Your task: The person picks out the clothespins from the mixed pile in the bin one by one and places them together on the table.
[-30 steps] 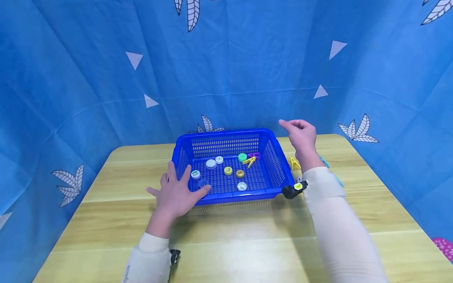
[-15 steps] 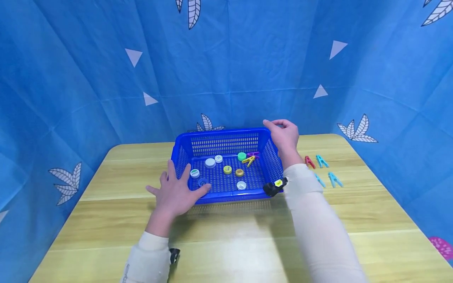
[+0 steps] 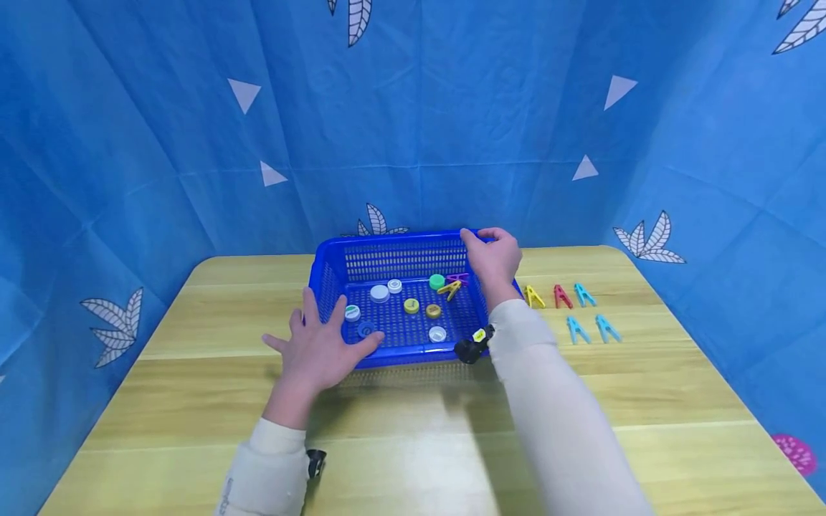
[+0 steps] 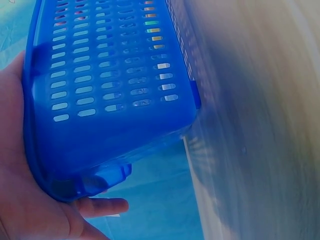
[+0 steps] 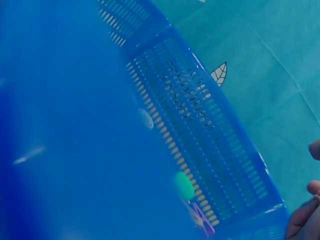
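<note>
In the head view, my left hand (image 3: 319, 351) spreads its fingers over the front-left corner of a blue plastic basket (image 3: 400, 352). The left wrist view has this palm against the basket's rim. Above the basket's back-right corner is my right hand (image 3: 495, 259), its fingers loosely bent. At the right wrist view's edge, its fingertips (image 5: 315, 187) stand apart with nothing seen between them. A yellow clothespin (image 3: 449, 290) and a purple clothespin (image 3: 459, 279) lie in the basket near this hand, beside a green bottle cap (image 3: 437, 282).
Several more caps lie across the basket floor, including a yellow cap (image 3: 411, 306) and a white cap (image 3: 437, 334). On the table right of the basket are a yellow clothespin (image 3: 533, 297), a red clothespin (image 3: 563, 295) and several light-blue clothespins (image 3: 608, 328). A blue curtain (image 3: 452, 129) hangs behind.
My right hand has moved left, from beside the basket to over its back-right corner, uncovering the clothespins on the table. The left hand has stayed at the basket's corner.
</note>
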The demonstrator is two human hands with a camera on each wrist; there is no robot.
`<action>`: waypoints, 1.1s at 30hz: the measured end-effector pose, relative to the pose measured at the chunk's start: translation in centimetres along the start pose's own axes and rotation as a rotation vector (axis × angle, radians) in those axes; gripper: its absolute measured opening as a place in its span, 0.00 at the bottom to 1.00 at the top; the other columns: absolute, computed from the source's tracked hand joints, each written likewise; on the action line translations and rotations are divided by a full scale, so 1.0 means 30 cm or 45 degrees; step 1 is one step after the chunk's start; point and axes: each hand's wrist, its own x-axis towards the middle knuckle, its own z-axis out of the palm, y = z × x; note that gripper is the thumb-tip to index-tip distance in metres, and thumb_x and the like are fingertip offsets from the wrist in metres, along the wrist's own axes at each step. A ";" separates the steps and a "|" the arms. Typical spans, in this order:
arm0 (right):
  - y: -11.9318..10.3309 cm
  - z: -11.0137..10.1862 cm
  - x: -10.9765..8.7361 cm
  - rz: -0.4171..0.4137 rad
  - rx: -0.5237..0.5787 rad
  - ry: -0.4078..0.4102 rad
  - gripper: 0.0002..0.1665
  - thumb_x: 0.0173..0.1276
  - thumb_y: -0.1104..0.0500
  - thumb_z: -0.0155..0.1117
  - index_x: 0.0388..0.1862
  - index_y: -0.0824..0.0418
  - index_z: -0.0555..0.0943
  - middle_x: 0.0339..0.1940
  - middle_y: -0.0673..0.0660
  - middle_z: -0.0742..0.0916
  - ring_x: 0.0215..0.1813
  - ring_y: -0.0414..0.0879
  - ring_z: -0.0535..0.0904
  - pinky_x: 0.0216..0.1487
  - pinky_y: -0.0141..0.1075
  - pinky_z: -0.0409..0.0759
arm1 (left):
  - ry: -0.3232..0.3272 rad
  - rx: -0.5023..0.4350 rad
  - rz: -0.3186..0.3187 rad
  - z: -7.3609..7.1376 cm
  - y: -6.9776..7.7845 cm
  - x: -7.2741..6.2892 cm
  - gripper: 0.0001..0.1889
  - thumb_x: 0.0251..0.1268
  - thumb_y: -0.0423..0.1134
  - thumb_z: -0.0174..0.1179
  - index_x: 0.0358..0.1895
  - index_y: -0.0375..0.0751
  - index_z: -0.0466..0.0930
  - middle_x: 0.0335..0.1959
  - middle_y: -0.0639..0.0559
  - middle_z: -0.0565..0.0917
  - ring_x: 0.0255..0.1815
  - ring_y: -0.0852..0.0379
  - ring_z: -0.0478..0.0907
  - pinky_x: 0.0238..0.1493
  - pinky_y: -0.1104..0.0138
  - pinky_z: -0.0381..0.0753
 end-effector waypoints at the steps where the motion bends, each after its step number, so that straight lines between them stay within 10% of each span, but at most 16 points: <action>1: -0.001 0.006 0.001 0.018 0.031 0.027 0.25 0.62 0.39 0.72 0.47 0.56 0.85 0.48 0.55 0.85 0.53 0.52 0.77 0.53 0.47 0.76 | -0.003 0.002 0.000 0.000 0.000 0.000 0.60 0.51 0.86 0.41 0.81 0.49 0.52 0.79 0.31 0.32 0.73 0.20 0.41 0.50 0.18 0.26; 16: -0.004 0.090 0.025 -0.050 0.085 0.224 0.24 0.67 0.40 0.68 0.49 0.56 0.84 0.34 0.54 0.82 0.39 0.50 0.77 0.45 0.46 0.75 | -0.020 0.006 -0.031 -0.005 -0.004 0.001 0.59 0.51 0.86 0.42 0.81 0.50 0.51 0.79 0.31 0.30 0.74 0.20 0.40 0.50 0.18 0.25; 26: 0.001 0.132 0.061 -0.143 -0.303 0.006 0.24 0.68 0.41 0.65 0.52 0.57 0.83 0.51 0.58 0.85 0.54 0.56 0.78 0.56 0.54 0.74 | -0.004 0.022 -0.031 -0.015 -0.004 0.008 0.59 0.50 0.86 0.42 0.81 0.50 0.52 0.79 0.32 0.31 0.74 0.21 0.41 0.51 0.18 0.27; 33: 0.025 0.150 0.064 -0.140 -0.210 0.027 0.24 0.69 0.41 0.64 0.52 0.58 0.83 0.50 0.58 0.85 0.52 0.55 0.79 0.56 0.52 0.76 | -0.023 0.020 -0.028 -0.014 0.002 0.001 0.59 0.51 0.86 0.43 0.81 0.50 0.52 0.79 0.32 0.31 0.74 0.21 0.41 0.51 0.18 0.27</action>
